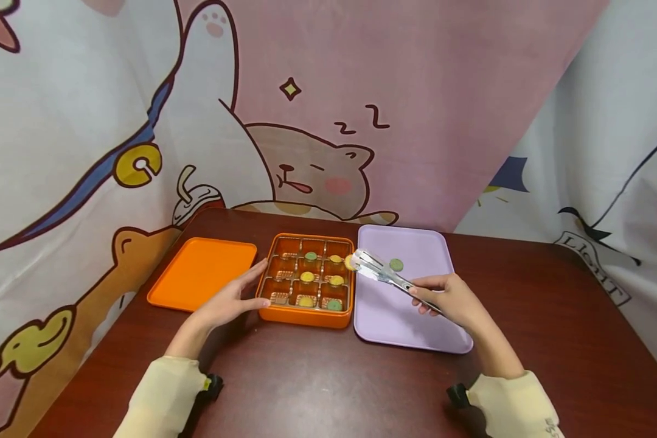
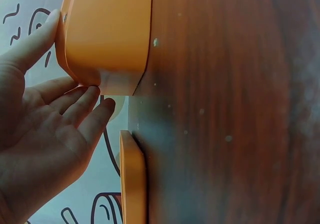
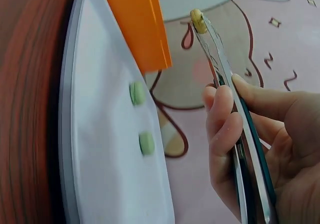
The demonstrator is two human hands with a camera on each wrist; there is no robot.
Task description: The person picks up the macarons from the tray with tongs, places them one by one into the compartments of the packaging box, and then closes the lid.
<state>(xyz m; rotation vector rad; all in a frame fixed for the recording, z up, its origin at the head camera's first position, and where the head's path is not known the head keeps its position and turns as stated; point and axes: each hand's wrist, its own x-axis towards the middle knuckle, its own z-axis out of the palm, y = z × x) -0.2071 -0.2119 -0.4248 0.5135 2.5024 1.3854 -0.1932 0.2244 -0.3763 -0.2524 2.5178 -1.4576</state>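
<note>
My right hand grips metal tongs. Between the tong tips is a yellow macaron, above the right edge of the orange box. Nine-hole clear insert compartments in that box hold several yellow macarons and green macarons; the left column shows none. My left hand rests against the box's left side, thumb at the near rim and fingers along the wall, nearly straight. On the lilac tray lie two green macarons; the head view shows one plainly.
An orange lid lies flat left of the box, close to my left hand. The lilac tray stands right beside the box. Behind the brown table hangs a cartoon-printed cloth.
</note>
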